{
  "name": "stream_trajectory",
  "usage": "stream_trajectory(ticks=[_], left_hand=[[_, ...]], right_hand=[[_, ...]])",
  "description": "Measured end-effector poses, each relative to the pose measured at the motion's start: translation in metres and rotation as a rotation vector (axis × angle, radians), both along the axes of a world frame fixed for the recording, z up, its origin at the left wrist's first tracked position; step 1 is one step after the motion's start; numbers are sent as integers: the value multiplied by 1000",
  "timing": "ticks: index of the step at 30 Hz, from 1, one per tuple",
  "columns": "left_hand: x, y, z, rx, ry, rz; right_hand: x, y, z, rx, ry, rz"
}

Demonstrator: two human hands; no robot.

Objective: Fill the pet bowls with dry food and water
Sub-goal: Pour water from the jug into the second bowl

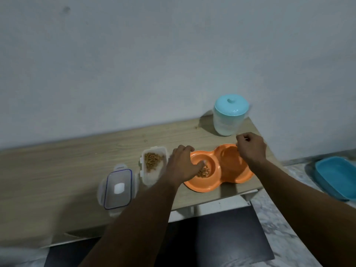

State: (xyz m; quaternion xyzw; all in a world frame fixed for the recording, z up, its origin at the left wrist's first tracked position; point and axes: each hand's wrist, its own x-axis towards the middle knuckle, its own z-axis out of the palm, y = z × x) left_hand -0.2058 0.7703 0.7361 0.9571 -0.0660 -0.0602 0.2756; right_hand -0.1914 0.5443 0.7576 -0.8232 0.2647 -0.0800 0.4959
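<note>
The orange double bowl (pixel 204 186) sits near the right end of the wooden counter (pixel 77 170), its two round wells side by side. The left well holds a small heap of brown dry food (pixel 204 171); the right well shows only bare orange plastic. The left hand (pixel 182 166) lies over the left well, palm down, with its fingers (pixel 201 164) bent down into the heap; whether they have hold of any pieces cannot be told. The right hand (pixel 252 149) hangs above the far rim of the right well with its fingers curled in toward the thumb, and it is unclear whether anything is pinched there. Just left of the bowl stands an open clear container (pixel 152 176), part filled with the same dry food. Its lid (pixel 118 189), clear with a blue seal, lies flat on the counter just beside it, nearer the front edge. At the far right corner, against the wall, stands a pale jug (pixel 228 120) with a teal lid. A blue tub (pixel 337 176) rests on the marbled floor to the right.
</note>
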Motion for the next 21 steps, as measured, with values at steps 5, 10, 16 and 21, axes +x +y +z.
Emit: stream_trajectory(ticks=[5, 10, 16, 21], left_hand=[[8, -64, -24, 238, 61, -188], [17, -94, -43, 341, 83, -165], [23, -99, -38, 390, 213, -185], [26, -101, -33, 365, 224, -158]], right_hand=[[36, -62, 5, 274, 38, 0], [74, -78, 5, 329, 68, 223], [107, -66, 2, 496, 39, 230], [127, -64, 4, 615, 28, 200]])
